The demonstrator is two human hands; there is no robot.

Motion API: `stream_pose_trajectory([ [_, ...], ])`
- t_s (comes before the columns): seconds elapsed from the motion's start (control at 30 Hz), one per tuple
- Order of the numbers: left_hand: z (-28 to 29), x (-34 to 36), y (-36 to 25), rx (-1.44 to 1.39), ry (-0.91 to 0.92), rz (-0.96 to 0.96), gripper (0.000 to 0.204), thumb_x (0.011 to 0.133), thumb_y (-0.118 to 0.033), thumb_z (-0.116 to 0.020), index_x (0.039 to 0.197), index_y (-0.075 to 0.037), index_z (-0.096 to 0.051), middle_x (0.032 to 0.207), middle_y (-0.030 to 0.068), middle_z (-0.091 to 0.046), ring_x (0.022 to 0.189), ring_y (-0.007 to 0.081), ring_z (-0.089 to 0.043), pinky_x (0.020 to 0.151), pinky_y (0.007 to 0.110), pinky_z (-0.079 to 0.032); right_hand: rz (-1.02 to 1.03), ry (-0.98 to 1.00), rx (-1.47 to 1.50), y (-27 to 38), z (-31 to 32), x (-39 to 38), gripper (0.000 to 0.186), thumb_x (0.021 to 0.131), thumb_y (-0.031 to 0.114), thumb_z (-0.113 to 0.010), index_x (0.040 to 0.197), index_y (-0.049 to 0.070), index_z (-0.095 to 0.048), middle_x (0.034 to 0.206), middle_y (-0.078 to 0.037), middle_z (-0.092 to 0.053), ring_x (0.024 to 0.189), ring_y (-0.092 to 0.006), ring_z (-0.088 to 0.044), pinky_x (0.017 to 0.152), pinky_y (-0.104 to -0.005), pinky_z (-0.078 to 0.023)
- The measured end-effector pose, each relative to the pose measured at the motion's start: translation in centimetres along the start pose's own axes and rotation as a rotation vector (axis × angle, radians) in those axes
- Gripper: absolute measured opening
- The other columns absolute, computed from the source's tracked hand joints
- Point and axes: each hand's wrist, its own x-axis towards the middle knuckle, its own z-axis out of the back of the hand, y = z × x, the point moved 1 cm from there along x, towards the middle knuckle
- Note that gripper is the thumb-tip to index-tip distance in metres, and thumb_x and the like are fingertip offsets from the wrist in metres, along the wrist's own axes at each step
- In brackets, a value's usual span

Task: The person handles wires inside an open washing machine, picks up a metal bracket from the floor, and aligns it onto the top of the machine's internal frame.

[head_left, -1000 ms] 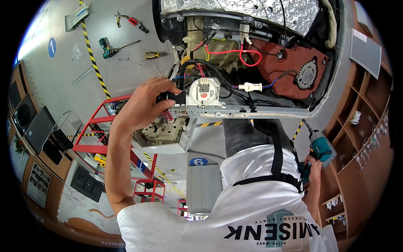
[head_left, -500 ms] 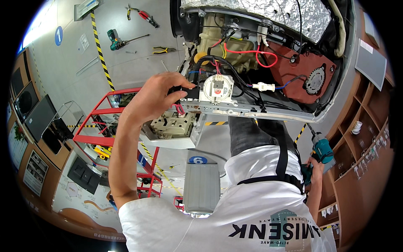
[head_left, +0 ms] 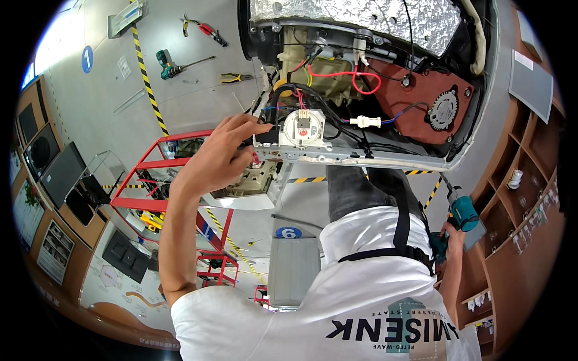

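My left hand (head_left: 221,155) reaches up to the left end of a metal bracket (head_left: 337,155) on the opened appliance. Its fingertips pinch a small black part (head_left: 265,133) among the wires there. A round white component with a red centre (head_left: 303,126) sits just right of the fingers. Black, red and blue wires (head_left: 337,78) loop behind it, beside a red-brown plate (head_left: 427,99) and silver insulation (head_left: 361,18). Low at the right, my right hand (head_left: 448,240) grips a teal power drill (head_left: 462,212), bit pointing up toward the appliance's edge.
A red metal rack (head_left: 158,180) stands under my left arm. On the grey floor lie a teal driver (head_left: 165,63), red-handled pliers (head_left: 208,28) and yellow pliers (head_left: 235,77), along yellow-black tape. A grey box (head_left: 293,271) sits below. Wooden shelves (head_left: 518,198) line the right.
The view has shifted, so the appliance sits further right and lower in the picture. My left hand stays at the bracket's left end; my right hand still holds the drill.
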Motion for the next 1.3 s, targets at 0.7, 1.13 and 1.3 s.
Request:
stream_pose_trajectory([
  [0.7,-2.6,-0.4,-3.9,0.604,-0.201,-0.043,0.052,0.065,-0.018,-0.079,0.109,-0.002,-0.055,0.093,0.0139,-0.053,0.094,0.0318,-0.052,0.087,0.041,-0.041,0.079,-0.017,0.045,-4.8,0.5,0.2,0.021,0.076,0.004,-0.061,0.096,0.002,-0.053,0.073,-0.005,-0.054,0.059,-0.0154,-0.053,0.054,-0.0292,-0.045],
  [1.13,-1.9,-8.0,4.1,-0.247,-0.696,0.167,0.037,0.090,-0.007,-0.053,0.127,-0.004,-0.053,0.122,0.0095,-0.059,0.111,0.0172,-0.053,0.099,0.030,-0.037,0.081,-0.004,0.087,-9.1,1.5,1.2,0.021,0.073,0.004,-0.060,0.093,0.003,-0.054,0.070,-0.004,-0.053,0.058,-0.0153,-0.051,0.055,-0.0283,-0.043],
  [1.3,-5.8,-11.5,4.5,-0.401,-1.048,0.213,0.032,0.096,-0.019,-0.050,0.122,0.000,-0.054,0.119,0.0122,-0.056,0.111,0.0205,-0.051,0.098,0.032,-0.037,0.117,-0.069,0.104,-10.9,1.4,1.6,0.014,0.074,0.003,-0.061,0.086,0.001,-0.054,0.068,-0.007,-0.056,0.053,-0.0174,-0.054,0.047,-0.0311,-0.043],
])
